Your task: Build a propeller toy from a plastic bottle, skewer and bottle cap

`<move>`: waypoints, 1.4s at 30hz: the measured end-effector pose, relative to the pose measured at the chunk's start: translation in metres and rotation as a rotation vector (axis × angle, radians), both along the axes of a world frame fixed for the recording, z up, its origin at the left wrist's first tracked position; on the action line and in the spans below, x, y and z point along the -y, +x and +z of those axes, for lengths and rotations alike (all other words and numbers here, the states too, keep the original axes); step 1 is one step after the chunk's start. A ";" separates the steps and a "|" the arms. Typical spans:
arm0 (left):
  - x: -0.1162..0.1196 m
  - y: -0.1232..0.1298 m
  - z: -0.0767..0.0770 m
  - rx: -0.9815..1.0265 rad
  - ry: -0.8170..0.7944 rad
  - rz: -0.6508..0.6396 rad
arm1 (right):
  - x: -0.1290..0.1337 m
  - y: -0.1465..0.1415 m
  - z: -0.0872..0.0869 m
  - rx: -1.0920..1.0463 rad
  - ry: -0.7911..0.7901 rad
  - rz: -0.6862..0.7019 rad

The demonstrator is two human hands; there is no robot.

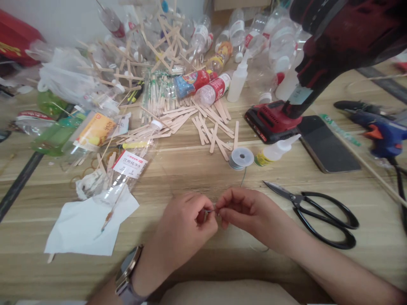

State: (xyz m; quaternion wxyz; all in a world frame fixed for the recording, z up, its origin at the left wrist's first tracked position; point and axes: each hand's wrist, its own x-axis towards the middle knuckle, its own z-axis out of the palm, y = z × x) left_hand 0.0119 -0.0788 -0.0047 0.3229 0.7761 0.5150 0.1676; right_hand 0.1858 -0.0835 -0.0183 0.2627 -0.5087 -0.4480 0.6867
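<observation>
My left hand (187, 222), with a watch (129, 271) on its wrist, is closed in a pinch in front of me. Between its fingertips shows a short piece of thin thread (209, 210). Almost touching it, my right hand (243, 208) pinches the same thread from the other side. A spool (241, 158) of greyish thread lies just beyond the hands, and a strand runs from it down behind my right hand. Black-handled scissors (297, 199) lie to the right of that hand, blades pointing left. What the fingertips cover is hidden.
A red cordless drill (273, 120) stands on its battery at the right, near a phone (327, 144) and a blue glue gun (384, 131). Loose wooden sticks (203, 123) and plastic bottles crowd the back. White paper (85, 228) lies left beside a clear bottle (130, 165).
</observation>
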 end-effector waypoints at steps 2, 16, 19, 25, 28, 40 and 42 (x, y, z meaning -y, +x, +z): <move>0.000 -0.001 0.000 0.036 -0.023 0.031 | 0.000 0.000 -0.001 0.018 0.001 0.015; 0.000 -0.002 0.001 0.185 -0.141 0.033 | 0.004 0.000 0.002 0.234 0.261 0.077; 0.000 -0.003 0.000 0.203 -0.148 0.039 | 0.004 0.001 0.002 0.227 0.279 0.070; 0.000 -0.007 -0.002 0.246 -0.280 0.107 | 0.003 0.001 0.002 0.178 0.280 -0.004; 0.000 -0.007 -0.003 0.270 -0.310 0.116 | 0.003 0.000 0.004 0.181 0.264 -0.030; 0.001 -0.008 -0.005 0.243 -0.224 0.087 | 0.002 0.003 0.003 0.139 0.283 -0.078; 0.001 -0.008 -0.005 0.229 -0.209 0.069 | 0.002 0.003 0.002 0.137 0.272 -0.067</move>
